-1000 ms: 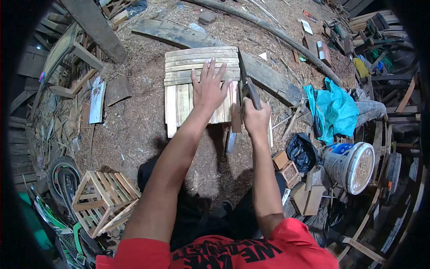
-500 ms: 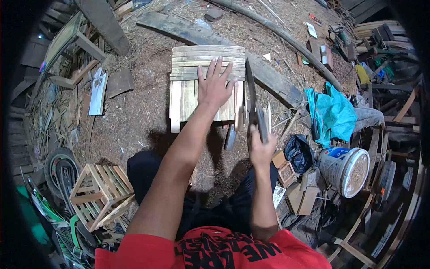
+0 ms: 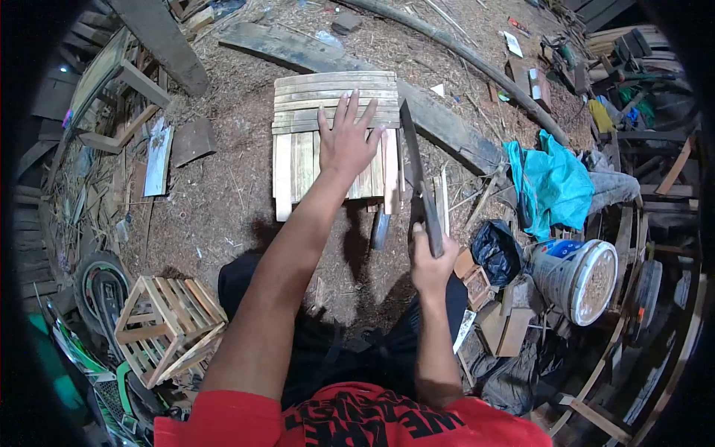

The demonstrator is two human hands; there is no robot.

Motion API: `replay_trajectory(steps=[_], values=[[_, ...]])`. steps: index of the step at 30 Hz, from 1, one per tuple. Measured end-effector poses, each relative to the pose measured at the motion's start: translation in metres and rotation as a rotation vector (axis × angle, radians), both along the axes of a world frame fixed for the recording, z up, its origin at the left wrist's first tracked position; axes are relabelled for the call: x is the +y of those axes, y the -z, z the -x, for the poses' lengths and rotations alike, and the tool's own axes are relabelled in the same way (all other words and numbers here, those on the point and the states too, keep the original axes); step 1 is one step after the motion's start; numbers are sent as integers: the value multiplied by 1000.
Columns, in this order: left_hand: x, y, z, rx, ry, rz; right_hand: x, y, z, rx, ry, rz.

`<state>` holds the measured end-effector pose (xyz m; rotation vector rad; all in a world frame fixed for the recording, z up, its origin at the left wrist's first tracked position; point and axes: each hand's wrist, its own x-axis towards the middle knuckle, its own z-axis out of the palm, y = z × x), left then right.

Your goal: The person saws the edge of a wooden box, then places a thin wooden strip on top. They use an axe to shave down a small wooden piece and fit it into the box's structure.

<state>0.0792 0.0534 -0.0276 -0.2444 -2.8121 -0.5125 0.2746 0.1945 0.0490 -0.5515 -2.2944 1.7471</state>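
A slatted wooden piece (image 3: 335, 82) lies in front of me, with several light slats running crosswise over others that run lengthwise. My left hand (image 3: 348, 141) rests flat on it, fingers spread and open. My right hand (image 3: 434, 261) is closed around the handle of a handsaw (image 3: 411, 141). The saw's long dark blade points away from me along the right edge of the slats. Its teeth are too small to make out. Under the near right corner of the piece, a dark bar-like object (image 3: 380, 229) sticks out.
A slatted wooden frame (image 3: 167, 320) stands at lower left beside a bicycle wheel (image 3: 104, 287). To the right are a teal sheet (image 3: 551, 182), a black plastic bag (image 3: 497, 252) and a white bucket (image 3: 588, 287). Behind the slats lies a long plank (image 3: 447, 130) on the sawdust-strewn ground.
My right hand has drawn the handsaw slightly back toward me, its blade still along the slats' right edge. My left hand stays on the slats. The view has shifted a little.
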Motion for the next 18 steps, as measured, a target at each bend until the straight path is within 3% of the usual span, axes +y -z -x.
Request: replay_trajectory(steps=[3,5,10,12,14,15,16,18], values=[[1,-2,-1,-14,-7,10,2,18,59,171,-76,-64],[1,-1,1,-10,-11,37,7,24,89,33,-67,-44],[0,2,-1,3,-11,25,-1,-1,3,24,-25,2],[0,5,-1,5,0,45,0,1,8,-26,-32,-26],[0,8,3,23,-10,56,-6,-3,54,92,-79,-37],[2,9,-5,8,-4,54,-5,-4,76,-1,-79,56],[1,4,-2,12,-3,54,0,6,88,-15,-82,-43],[2,1,-6,6,9,51,2,10,65,24,-83,-76]])
